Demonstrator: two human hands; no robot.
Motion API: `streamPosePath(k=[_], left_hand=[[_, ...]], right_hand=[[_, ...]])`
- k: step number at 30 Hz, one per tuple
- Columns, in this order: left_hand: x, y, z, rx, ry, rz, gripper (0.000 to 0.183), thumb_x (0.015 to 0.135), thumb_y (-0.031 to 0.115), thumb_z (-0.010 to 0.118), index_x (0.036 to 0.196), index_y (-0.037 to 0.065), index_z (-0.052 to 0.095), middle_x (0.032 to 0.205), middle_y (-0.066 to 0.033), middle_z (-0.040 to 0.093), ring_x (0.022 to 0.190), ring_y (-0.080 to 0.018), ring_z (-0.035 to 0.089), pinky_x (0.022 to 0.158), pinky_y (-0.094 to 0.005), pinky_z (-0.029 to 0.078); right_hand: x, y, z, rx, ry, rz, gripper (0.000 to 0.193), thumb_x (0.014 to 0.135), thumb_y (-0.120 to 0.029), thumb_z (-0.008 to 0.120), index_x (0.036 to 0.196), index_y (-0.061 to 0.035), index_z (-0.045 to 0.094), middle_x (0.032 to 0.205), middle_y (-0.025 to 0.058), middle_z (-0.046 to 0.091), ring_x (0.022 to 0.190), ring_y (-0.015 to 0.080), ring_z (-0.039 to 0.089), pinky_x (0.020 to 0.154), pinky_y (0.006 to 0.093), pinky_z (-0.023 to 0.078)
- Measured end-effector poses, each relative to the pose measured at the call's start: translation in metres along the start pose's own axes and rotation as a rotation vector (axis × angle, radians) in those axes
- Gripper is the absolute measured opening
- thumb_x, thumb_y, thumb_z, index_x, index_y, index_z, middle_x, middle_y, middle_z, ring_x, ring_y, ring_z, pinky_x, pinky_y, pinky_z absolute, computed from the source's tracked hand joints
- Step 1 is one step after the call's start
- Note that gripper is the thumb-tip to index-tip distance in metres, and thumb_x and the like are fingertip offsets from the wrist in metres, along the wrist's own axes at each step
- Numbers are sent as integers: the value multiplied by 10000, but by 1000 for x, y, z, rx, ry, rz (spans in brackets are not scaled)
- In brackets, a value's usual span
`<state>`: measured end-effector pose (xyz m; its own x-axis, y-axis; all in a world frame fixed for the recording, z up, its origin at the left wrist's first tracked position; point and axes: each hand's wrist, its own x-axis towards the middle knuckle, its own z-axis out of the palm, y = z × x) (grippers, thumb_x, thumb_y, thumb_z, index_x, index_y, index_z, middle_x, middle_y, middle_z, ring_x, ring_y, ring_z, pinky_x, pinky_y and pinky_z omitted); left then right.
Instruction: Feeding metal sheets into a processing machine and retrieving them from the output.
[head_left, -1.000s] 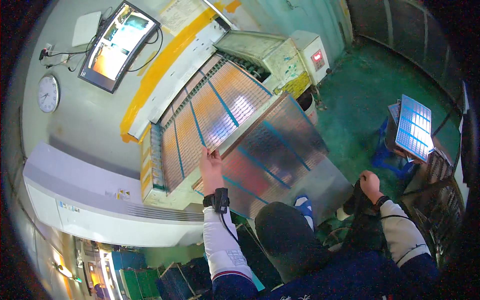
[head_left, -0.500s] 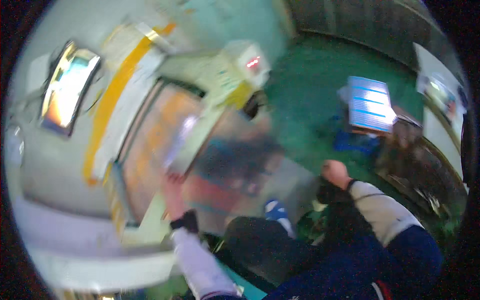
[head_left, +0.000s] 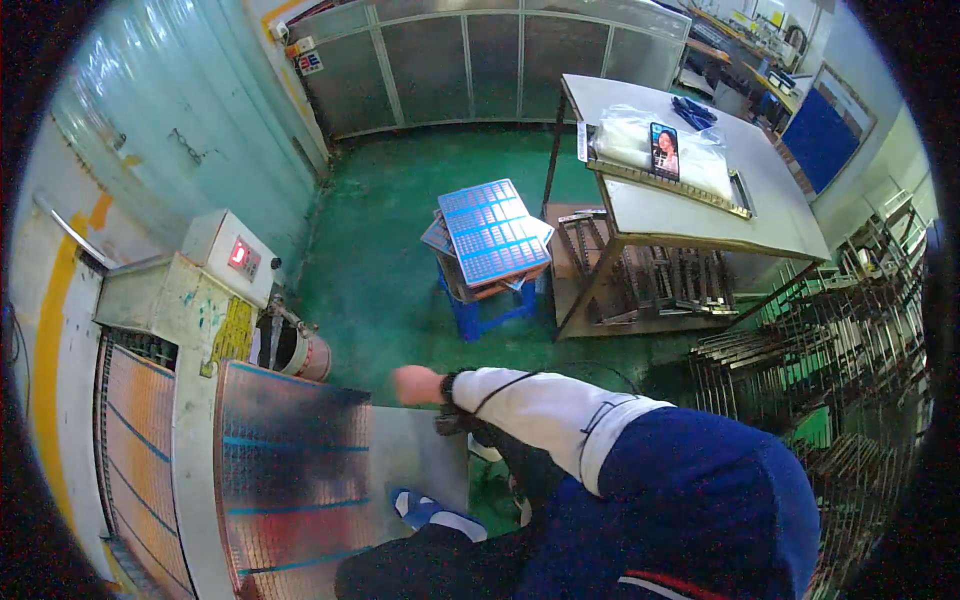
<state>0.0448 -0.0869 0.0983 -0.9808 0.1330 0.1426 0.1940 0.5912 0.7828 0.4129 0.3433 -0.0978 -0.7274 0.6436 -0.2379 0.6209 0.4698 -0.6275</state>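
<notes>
My right hand (head_left: 418,385) reaches out from a white and navy sleeve, over the floor between a machine and a stool. It looks closed like a fist, its fingers slightly blurred, and nothing shows in it. Left of it a copper-coloured panel with blue strips (head_left: 295,440) leans by the machine's pale rim, above a grey metal sheet (head_left: 425,450). Another copper panel (head_left: 145,420) lies inside the machine's opening. Beyond my hand, a stack of blue and silver perforated panels (head_left: 497,230) rests on a blue stool (head_left: 468,318). My left hand is out of view.
A control box (head_left: 232,258) with a red display tops the machine, beside a bucket (head_left: 308,358). A metal-framed table (head_left: 745,225) holds a phone (head_left: 664,150) and a plastic-wrapped bundle. Wire racks (head_left: 830,370) crowd the right. My slippered foot (head_left: 425,508) is below.
The view has swung right, bringing in the table and racks. My left hand, earlier on the machine's edge, has gone out of view. My right hand now stretches farther left across the body.
</notes>
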Motion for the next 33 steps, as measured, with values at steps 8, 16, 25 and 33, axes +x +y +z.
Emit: streamPosePath(k=[8,16,25,33], left_hand=[[-16,-12,-8,-39,96,-90,489,957,297,505,1325,-23,463,1310,-193,512,1145,-303,529,1007,-403,397],[-24,-29,-17,-100,216,-181,464,956,264,533,1306,-35,479,1280,-213,531,1107,-317,552,975,-407,428],[-15,-50,-18,-102,117,-75,462,961,243,492,1320,-42,438,1276,-206,528,1134,-304,539,996,-401,416],[-11,-79,-37,-168,-35,198,423,970,241,421,1248,-66,505,1224,-175,571,1120,-263,537,995,-383,392]], right_hand=[[96,-152,-42,436,422,-116,580,710,-118,578,1271,-17,470,1234,242,522,1135,421,507,952,469,433],[119,-196,-51,452,158,-118,620,742,-75,542,1342,-7,401,1335,217,452,1236,390,431,1033,444,375],[88,-206,-44,495,458,-144,600,714,-56,546,1302,6,442,1262,229,517,1176,387,488,1004,434,403],[68,-181,-58,482,360,-184,418,699,-140,597,1107,-59,635,1091,169,621,1102,315,555,961,394,434]])
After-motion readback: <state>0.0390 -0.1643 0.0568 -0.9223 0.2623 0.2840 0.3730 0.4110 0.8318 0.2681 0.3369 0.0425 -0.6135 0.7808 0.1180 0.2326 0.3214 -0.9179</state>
